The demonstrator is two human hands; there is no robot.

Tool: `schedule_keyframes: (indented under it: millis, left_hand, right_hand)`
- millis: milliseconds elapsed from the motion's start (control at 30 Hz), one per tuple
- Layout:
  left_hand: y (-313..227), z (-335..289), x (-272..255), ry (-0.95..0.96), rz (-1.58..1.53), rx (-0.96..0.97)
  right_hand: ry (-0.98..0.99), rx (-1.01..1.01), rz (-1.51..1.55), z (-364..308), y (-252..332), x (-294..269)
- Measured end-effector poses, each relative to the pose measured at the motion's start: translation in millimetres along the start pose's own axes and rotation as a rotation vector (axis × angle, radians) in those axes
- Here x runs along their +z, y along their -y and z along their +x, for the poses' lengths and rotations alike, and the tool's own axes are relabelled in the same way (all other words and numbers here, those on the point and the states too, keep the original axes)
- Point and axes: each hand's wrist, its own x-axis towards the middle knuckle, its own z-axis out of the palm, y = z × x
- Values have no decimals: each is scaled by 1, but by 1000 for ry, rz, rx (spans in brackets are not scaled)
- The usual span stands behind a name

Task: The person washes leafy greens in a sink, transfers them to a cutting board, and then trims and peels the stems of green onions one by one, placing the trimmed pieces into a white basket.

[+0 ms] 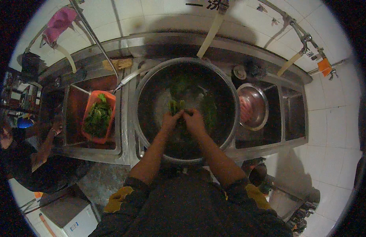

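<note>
A large round metal basin stands in front of me with water and loose leafy greens in it. Over its middle, my left hand is closed around a small bunch of green stalks, whose pale ends point up and away from me. My right hand meets it at the fingertips, pinched on the same bunch at its right side. The lower part of the bunch is dark and partly hidden behind the fingers.
An orange basket of greens sits in the left sink. A steel bowl holding something pinkish stands at right. A pale pipe hangs over the basin's far rim. At far left, a co-worker's arm reaches the sink edge.
</note>
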Motion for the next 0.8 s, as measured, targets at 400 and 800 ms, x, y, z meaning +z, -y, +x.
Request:
schedule_keyframes:
  millis: [400, 800]
  left_hand:
    - [70, 21, 1, 55, 207, 176]
    - [66, 7, 45, 42, 316, 239]
  right_hand:
    - [251, -107, 177, 41, -27, -6]
    - [108, -56, 643, 96, -126, -9]
